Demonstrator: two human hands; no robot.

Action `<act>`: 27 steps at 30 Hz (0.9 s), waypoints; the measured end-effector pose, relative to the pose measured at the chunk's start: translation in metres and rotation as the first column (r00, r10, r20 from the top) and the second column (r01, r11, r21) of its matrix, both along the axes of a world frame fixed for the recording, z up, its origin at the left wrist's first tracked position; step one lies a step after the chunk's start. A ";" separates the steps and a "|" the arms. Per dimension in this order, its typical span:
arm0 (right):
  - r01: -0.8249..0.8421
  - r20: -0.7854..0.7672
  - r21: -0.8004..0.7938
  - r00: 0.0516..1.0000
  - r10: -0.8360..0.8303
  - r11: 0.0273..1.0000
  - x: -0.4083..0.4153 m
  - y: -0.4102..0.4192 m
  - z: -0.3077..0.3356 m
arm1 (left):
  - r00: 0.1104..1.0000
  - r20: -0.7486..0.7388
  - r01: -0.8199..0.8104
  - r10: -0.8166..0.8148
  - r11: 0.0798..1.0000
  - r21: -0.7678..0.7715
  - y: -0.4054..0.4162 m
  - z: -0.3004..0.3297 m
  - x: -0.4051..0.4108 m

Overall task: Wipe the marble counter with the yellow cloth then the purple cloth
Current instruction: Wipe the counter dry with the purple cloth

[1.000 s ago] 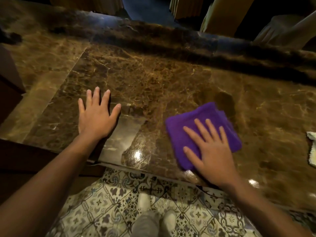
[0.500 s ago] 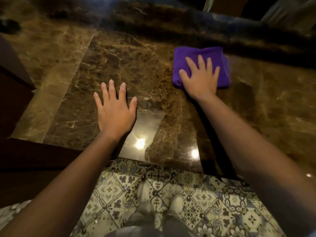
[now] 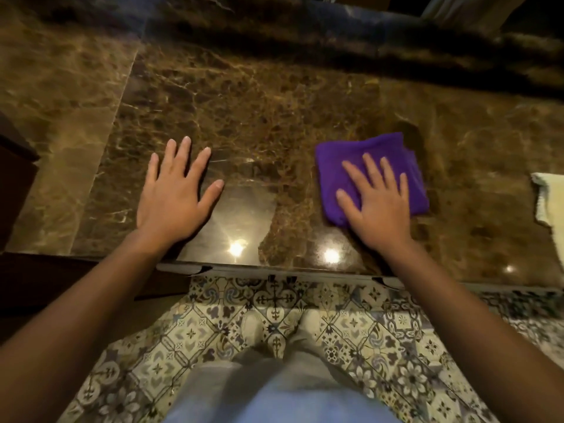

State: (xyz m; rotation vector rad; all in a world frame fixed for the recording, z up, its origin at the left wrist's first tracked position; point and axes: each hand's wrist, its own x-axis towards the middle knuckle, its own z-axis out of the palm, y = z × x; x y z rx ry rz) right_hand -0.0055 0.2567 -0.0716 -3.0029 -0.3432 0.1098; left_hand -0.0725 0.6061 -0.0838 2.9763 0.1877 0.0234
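A folded purple cloth (image 3: 360,154) lies on the brown marble counter (image 3: 259,111), right of centre. My right hand (image 3: 377,203) presses flat on the cloth's near half, fingers straight and spread. Flat on the bare marble to the left rests my left hand (image 3: 175,193), its fingers spread and holding nothing. At the right edge of the view a pale yellow cloth (image 3: 551,199) lies on the counter, only partly in frame.
The counter's near edge (image 3: 274,270) runs across just below my wrists. A dark raised marble ledge (image 3: 335,47) lines the far side. Patterned floor tiles (image 3: 274,306) and my legs show below. Dark wooden furniture (image 3: 15,166) stands at the left.
My right hand has drawn the purple cloth back from the far ledge toward the near edge of the counter. The left hand stays flat on the marble.
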 end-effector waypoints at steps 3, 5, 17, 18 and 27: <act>0.173 -0.013 0.032 0.985 -0.173 0.984 0.069 0.021 0.000 | 1.000 0.000 -0.010 0.010 1.000 -0.002 0.001 0.002 0.000; 0.236 -0.053 0.044 0.971 -0.233 0.971 0.105 0.052 0.003 | 1.000 0.007 -0.017 0.017 1.000 -0.005 0.001 0.002 0.000; -0.257 -0.046 0.051 0.965 0.259 0.965 -0.078 0.094 0.004 | 0.993 -0.002 -0.115 0.115 0.993 -0.036 -0.003 0.005 0.000; -0.250 -0.069 0.045 0.965 0.253 0.967 -0.091 0.077 0.004 | 0.994 -0.008 -0.112 0.112 0.993 -0.038 -0.004 0.006 -0.001; 0.456 -0.052 -0.001 0.889 -0.455 0.890 -0.057 -0.142 0.011 | 0.995 -0.064 -0.084 0.082 0.996 -0.026 -0.008 0.006 -0.003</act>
